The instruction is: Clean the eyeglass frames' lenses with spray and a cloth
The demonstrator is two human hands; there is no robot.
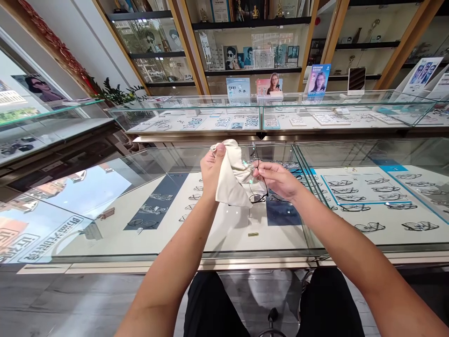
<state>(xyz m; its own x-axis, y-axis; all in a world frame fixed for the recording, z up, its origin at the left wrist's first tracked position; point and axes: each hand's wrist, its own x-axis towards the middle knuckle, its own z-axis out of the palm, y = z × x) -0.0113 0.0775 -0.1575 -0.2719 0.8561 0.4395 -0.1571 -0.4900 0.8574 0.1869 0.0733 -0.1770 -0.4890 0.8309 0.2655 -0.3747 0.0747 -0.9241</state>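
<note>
A cream cleaning cloth (pixel 233 187) hangs from my left hand (pixel 212 168), whose thumb presses on its upper edge. My right hand (pixel 277 178) pinches a pair of dark, thin-rimmed eyeglasses (pixel 258 198) by the frame, just right of the cloth. The cloth touches the glasses and covers part of them, so one lens is mostly hidden. Both hands are held above the glass top of a display counter (pixel 231 243).
Inside the counter lie rows of eyeglasses (pixel 351 187) on white and blue mats. Another glass showcase (pixel 210 110) stands beyond, with upright advertising cards (pixel 270 88) on top. Tall shelves (pixel 252 47) line the back. A potted plant (pixel 117 93) is at the left.
</note>
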